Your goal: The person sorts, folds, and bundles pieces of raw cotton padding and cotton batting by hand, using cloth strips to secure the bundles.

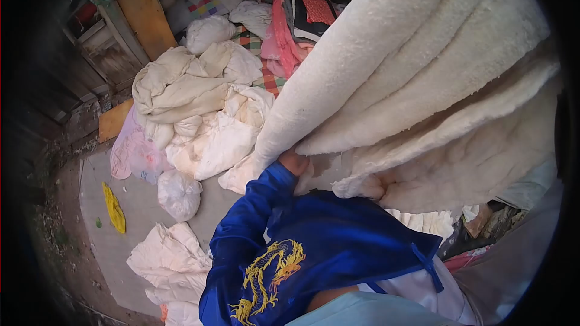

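A thick white sheet of cotton batting [386, 72] hangs in long folds across the upper right. My left hand [293, 162], coming out of a blue sleeve with a yellow dragon, is closed on the lower edge of the batting, and the fold hides most of its fingers. Below the batting, a pinkish patch shows between its folds; I cannot make out whether it is part of my right hand. The blue jacket [356, 235] fills the space under the batting.
Crumpled off-white batting [181, 87] lies piled beyond my left hand. A white plastic bag [179, 195], a yellow cloth [113, 207] and more cream batting [170, 256] rest on a grey ground sheet [145, 290]. A wooden board [140, 6] leans behind, near pink bedding [287, 42].
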`<state>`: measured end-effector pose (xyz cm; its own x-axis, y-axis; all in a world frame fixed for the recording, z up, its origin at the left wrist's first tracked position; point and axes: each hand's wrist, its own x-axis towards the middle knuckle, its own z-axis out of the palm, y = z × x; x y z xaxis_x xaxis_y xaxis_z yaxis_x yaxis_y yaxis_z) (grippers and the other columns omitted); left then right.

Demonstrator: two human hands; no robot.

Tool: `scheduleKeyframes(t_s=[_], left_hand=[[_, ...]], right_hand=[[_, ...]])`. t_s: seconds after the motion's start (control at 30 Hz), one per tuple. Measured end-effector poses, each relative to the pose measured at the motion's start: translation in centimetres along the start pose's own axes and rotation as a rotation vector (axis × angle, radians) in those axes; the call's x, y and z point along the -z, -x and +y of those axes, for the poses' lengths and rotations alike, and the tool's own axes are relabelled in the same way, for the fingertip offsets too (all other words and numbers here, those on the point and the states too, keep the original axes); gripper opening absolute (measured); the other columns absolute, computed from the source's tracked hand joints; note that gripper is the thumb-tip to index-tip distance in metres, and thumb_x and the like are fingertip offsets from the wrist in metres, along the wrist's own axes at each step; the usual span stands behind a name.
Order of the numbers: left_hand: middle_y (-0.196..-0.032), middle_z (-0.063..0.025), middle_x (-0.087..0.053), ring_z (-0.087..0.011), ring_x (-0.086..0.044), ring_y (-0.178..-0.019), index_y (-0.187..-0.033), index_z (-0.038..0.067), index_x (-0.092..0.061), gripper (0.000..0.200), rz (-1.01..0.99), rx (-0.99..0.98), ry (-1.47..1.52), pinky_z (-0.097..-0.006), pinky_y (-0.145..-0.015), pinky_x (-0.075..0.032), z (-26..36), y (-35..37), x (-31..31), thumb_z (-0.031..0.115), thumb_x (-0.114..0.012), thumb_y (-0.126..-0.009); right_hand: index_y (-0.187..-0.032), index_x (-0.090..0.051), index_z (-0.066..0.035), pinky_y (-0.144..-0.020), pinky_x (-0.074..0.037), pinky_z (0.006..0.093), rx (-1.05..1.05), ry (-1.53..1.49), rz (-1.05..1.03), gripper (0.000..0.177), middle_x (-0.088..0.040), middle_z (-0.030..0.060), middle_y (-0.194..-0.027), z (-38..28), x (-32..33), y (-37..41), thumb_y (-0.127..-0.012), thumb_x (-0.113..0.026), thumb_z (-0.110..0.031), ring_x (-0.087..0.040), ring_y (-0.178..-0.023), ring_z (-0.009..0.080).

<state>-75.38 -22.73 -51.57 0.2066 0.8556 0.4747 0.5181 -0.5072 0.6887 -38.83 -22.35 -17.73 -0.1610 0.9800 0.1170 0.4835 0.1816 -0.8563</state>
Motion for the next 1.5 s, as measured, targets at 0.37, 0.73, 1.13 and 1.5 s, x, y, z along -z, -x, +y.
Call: scheduleKeyframes(t_s=[0.37,0.73,1.13,1.5], left_hand=[[-0.134,-0.0231,-0.043,-0.0427,-0.034,-0.127,-0.126,0.002,-0.051,0.076,0.159,-0.036,-0.568,-0.0493,-0.108,-0.024,4.6,-10.5,8.1,0.050,-0.071,-0.071],[-0.088,-0.0183,-0.066,-0.0356,-0.064,-0.085,-0.086,0.006,-0.069,0.016,0.100,0.146,-0.116,-0.0395,-0.075,-0.050,-1.4,-2.6,-2.4,0.012,-0.065,-0.072],[-0.085,-0.0104,-0.069,-0.0173,-0.066,-0.078,-0.088,0.002,-0.070,0.014,0.779,0.322,-0.538,-0.0284,-0.071,-0.050,0.6,-1.7,39.8,0.003,-0.059,-0.078],[-0.093,-0.0130,-0.067,-0.0253,-0.065,-0.088,-0.094,0.004,-0.070,0.025,0.601,0.194,-0.580,-0.0300,-0.078,-0.049,12.1,-0.8,34.1,-0.001,-0.060,-0.072]], right_hand=[[-0.123,-0.051,-0.002,-0.085,-0.050,0.0379,-0.075,-0.107,-0.252,0.041,-0.060,0.0163,-0.115,7.8,-1.5,-0.8,-0.090,-0.057,-0.027,-0.060,-0.103,0.0250],[-0.124,-0.050,-0.002,-0.087,-0.050,0.0380,-0.112,-0.074,-0.215,0.042,-0.059,0.0170,-0.116,7.4,-0.3,-0.1,-0.090,-0.057,-0.026,-0.060,-0.105,0.0256],[-0.126,-0.049,-0.002,-0.089,-0.049,0.0380,-0.032,0.023,-0.098,0.044,-0.059,0.0177,-0.118,6.1,5.2,-5.7,-0.090,-0.057,-0.026,-0.059,-0.107,0.0264],[-0.128,-0.048,-0.002,-0.090,-0.049,0.0380,0.019,0.054,-0.082,0.045,-0.058,0.0184,-0.119,10.1,11.6,-12.1,-0.090,-0.057,-0.025,-0.058,-0.109,0.0270]])
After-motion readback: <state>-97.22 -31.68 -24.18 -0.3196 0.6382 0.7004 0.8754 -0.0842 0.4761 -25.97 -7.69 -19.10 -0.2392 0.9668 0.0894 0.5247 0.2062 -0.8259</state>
